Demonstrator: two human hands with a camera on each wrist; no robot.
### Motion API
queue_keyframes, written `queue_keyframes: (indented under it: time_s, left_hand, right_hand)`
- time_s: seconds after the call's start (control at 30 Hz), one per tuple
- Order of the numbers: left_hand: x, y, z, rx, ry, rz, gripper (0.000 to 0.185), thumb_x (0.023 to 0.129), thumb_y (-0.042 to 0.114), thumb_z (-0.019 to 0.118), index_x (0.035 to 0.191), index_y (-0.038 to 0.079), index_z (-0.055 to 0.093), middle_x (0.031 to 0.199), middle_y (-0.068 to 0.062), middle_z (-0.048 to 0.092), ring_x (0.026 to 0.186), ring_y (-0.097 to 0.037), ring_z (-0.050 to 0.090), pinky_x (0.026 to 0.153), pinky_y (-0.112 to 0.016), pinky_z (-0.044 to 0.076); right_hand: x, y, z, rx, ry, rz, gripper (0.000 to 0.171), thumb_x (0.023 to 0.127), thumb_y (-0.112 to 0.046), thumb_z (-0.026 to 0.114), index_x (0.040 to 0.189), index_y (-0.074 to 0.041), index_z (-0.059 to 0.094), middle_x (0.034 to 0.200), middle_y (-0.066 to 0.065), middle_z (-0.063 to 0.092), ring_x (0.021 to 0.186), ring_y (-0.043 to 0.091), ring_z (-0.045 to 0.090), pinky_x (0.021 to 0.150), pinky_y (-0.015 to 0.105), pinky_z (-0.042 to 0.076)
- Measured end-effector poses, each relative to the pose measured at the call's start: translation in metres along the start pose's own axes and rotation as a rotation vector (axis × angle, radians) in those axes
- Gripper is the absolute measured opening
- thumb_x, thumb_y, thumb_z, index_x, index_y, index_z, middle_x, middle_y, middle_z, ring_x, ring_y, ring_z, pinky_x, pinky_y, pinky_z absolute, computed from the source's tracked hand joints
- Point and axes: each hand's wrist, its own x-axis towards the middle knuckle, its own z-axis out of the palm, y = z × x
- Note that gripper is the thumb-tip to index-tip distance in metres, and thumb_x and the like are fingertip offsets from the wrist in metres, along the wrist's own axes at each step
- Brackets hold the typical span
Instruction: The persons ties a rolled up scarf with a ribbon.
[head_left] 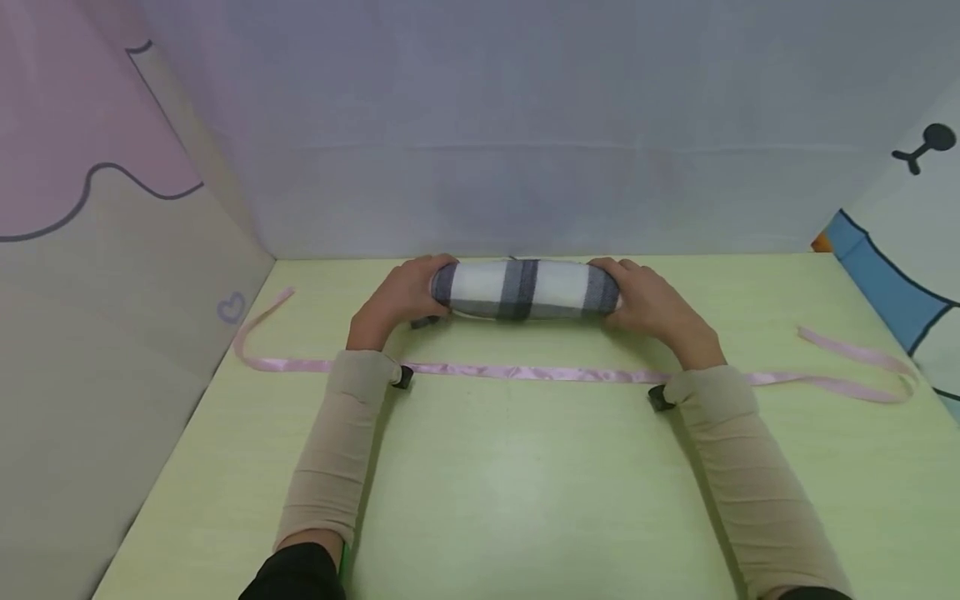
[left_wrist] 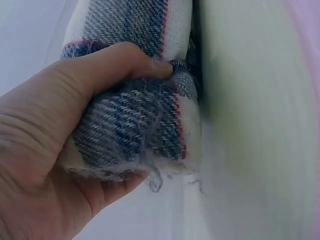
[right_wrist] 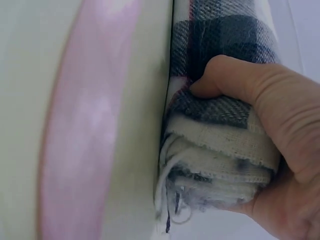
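Head view shows us gripping a rolled plaid scarf (head_left: pixel 525 289) at the upper middle of the frame, its long axis running left to right across the green table (head_left: pixel 525 500). Our left hand (head_left: pixel 401 298) curls round the left end and our right hand (head_left: pixel 652 302) round the right end (both wrist views confirm thumbs pressed into the cloth). A pink ribbon (head_left: pixel 540 373) lies parallel to the roll, just nearer us, under our forearms. Behind the roll the back wall (head_left: pixel 525 167) stands close; open tabletop lies toward us.
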Motion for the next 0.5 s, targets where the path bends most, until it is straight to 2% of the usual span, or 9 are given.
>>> queue_keyframes:
  time_s: [0.3, 0.5]
  left_hand:
    - [-0.008, 0.020, -0.017, 0.090, 0.066, 0.025, 0.076, 0.080, 0.021, 0.089, 0.147, 0.024, 0.054, 0.133, -0.008, 0.063, 0.117, -0.030, 0.061, 0.098, -0.053, 0.053]
    - [-0.027, 0.042, -0.029, 0.198, 0.132, 0.041, 0.072, 0.082, 0.025, 0.085, 0.147, 0.025, 0.054, 0.128, -0.008, 0.064, 0.109, -0.030, 0.063, 0.089, -0.052, 0.055]
  right_hand:
    - [-0.001, 0.002, -0.010, 0.032, 0.025, -0.015, 0.091, 0.079, -0.010, 0.086, 0.157, -0.017, 0.040, 0.148, 0.024, 0.052, 0.127, 0.046, 0.055, 0.099, 0.065, 0.047]
    - [-0.007, 0.002, -0.017, 0.082, 0.082, -0.041, 0.089, 0.079, -0.003, 0.085, 0.156, -0.015, 0.042, 0.152, 0.023, 0.050, 0.134, 0.046, 0.050, 0.106, 0.067, 0.043]
